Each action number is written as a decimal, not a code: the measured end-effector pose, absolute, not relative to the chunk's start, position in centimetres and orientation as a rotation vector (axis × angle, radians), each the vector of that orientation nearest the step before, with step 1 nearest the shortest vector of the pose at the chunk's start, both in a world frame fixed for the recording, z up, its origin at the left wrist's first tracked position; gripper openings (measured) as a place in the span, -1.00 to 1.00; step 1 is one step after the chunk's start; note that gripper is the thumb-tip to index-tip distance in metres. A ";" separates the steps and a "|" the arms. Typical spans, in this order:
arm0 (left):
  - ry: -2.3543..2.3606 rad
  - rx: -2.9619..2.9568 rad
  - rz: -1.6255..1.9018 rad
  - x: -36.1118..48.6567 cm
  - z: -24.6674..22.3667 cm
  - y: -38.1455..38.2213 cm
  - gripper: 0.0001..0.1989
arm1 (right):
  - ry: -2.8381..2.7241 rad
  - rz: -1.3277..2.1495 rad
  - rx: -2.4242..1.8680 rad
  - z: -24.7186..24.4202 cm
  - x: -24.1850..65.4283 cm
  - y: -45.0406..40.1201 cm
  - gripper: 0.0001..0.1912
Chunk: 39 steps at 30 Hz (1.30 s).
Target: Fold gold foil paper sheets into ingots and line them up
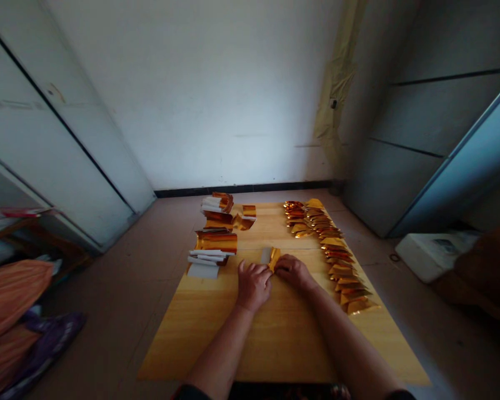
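- the step in hand looks like folding: a gold foil piece (pixel 274 259) with a pale paper end stands between the two hands, near the middle of a yellow wooden board (pixel 277 339)
- the right hand (pixel 291 271) pinches the foil, its fingers narrow and closed on it
- the left hand (pixel 254 285) sits just beside the pale end, fingers curled; i can't tell whether they grip it
- the fold looks unfinished, so the next move seems to call for a firm crease
- stacks of gold and white sheets (pixel 212 250) lie to the left, a row of folded gold pieces (pixel 333 250) to the right
- the row runs close to the board's right edge; wood grain gives room in front of the hands
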<state>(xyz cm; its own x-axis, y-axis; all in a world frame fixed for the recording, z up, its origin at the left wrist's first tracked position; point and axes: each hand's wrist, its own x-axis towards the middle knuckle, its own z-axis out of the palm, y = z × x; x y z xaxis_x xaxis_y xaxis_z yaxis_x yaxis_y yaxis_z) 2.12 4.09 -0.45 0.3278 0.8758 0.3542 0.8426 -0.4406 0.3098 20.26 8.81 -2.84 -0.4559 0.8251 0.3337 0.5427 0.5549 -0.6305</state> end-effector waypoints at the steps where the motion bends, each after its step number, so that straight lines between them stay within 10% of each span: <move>1: 1.621 2.495 0.726 2.1 -0.5 4.1 -0.78 | -2.165 0.598 -1.108 -2.8 20.2 8.9 -0.86; 39: 1.432 2.500 0.557 0.0 -1.4 5.5 -0.74 | -2.468 0.255 -1.806 1.1 17.1 8.7 -0.73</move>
<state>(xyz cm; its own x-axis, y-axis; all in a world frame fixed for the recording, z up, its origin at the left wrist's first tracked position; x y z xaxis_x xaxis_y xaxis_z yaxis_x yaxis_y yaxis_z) -0.01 5.46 -1.37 0.4574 0.8618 0.2194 0.7836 -0.5072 0.3589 17.14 8.72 1.10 -0.3057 0.9513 -0.0391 0.9392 0.2945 -0.1765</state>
